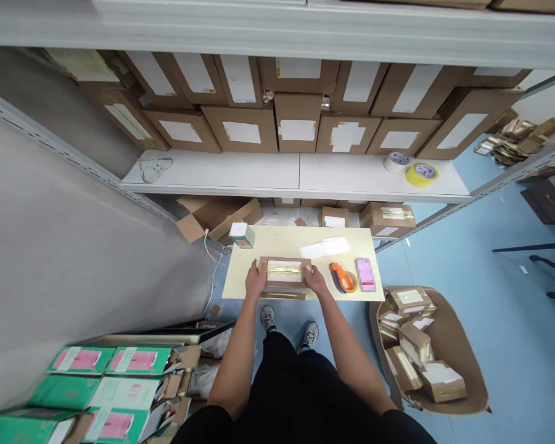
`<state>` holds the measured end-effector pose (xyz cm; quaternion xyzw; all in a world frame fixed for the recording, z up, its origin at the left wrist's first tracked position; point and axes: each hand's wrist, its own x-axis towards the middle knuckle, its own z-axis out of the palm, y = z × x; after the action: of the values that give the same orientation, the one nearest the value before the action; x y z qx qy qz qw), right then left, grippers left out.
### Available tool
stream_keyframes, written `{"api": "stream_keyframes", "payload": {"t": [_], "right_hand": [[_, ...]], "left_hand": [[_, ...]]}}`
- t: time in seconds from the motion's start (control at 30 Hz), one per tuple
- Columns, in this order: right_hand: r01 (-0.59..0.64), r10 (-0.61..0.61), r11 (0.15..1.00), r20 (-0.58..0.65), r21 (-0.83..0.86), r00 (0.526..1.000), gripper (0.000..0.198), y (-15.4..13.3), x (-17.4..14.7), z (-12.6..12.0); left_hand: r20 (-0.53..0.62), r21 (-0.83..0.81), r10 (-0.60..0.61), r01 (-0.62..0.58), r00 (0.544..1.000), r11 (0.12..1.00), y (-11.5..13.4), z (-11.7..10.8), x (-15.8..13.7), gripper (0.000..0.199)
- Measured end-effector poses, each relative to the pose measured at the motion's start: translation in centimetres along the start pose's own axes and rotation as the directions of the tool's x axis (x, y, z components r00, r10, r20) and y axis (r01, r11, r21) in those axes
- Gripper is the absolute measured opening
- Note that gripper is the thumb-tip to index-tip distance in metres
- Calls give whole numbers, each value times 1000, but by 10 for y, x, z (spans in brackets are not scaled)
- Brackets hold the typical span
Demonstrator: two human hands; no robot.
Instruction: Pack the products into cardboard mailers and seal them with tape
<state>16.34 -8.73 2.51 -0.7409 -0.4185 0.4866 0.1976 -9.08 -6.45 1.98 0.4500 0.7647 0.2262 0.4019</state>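
Observation:
A brown cardboard box (284,282) with a white label and shiny tape across its top lies at the front edge of the pale yellow table (277,240). My left hand (256,279) grips its left end, and my right hand (313,279) grips its right end. To the right of the box lies an orange and blue tape dispenser (343,278). Beyond it is a small stack of pink-purple slips (365,275), blurred in the picture. White paper sheets (324,247) lie behind the box. A small green and white box (242,235) stands at the table's back left.
Shelving with labelled cartons (250,131) rises behind the table. Two tape rolls (422,174) sit on its shelf. On the floor at right, a large open carton (462,345) holds several taped boxes. Green boxes (124,391) are stacked at lower left, beside the grey wall (97,246).

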Motion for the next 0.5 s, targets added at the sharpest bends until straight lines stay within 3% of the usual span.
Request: {"api": "stream_keyframes", "payload": {"t": [0.1,0.23,0.33,0.5], "right_hand": [[-31,37,994,-54,107,998,66,-15,-17,-9],[163,-119,962,-201,221,972,57,-29,-18,-12],[278,-223,934,-244,223,944,53,-28,-2,0],[192,-190,981,-61,21,980,74,7,21,34]], "left_hand": [[-40,-24,66,-67,997,997,17,-24,0,86],[-107,-47,177,-182,978,982,28,-40,9,67],[-138,-25,201,-206,970,978,20,-28,18,64],[-1,73,68,-68,998,995,-23,18,24,83]]}}
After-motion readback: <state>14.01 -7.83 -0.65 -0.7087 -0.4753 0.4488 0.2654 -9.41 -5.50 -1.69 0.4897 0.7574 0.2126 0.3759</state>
